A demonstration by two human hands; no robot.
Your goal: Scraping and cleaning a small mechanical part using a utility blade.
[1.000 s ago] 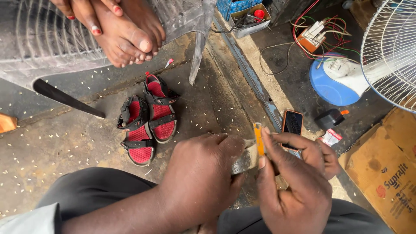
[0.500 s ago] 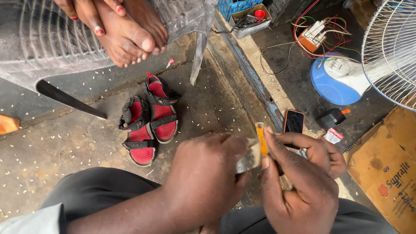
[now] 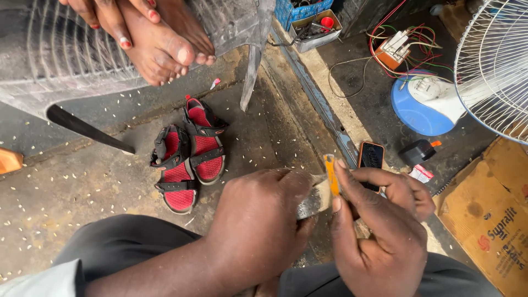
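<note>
My left hand (image 3: 258, 220) is closed around a flat grey metal piece (image 3: 312, 204) whose end sticks out to the right. My right hand (image 3: 382, 236) grips a thin orange-handled tool (image 3: 330, 175), held upright with its lower end against the grey piece. Both hands work close together above my dark-trousered lap. How the tool's tip meets the metal is hidden by my fingers.
A pair of red and black sandals (image 3: 190, 159) lies on the concrete floor. Another person's bare feet (image 3: 165, 47) rest on a grey chair. A phone (image 3: 370, 157), a fan (image 3: 495, 60) on a blue base (image 3: 421, 107), wiring (image 3: 393, 49) and a cardboard box (image 3: 489, 225) lie to the right.
My hands stay pressed together on the grey piece, with the orange tool shifting only slightly. The other person's feet have barely moved.
</note>
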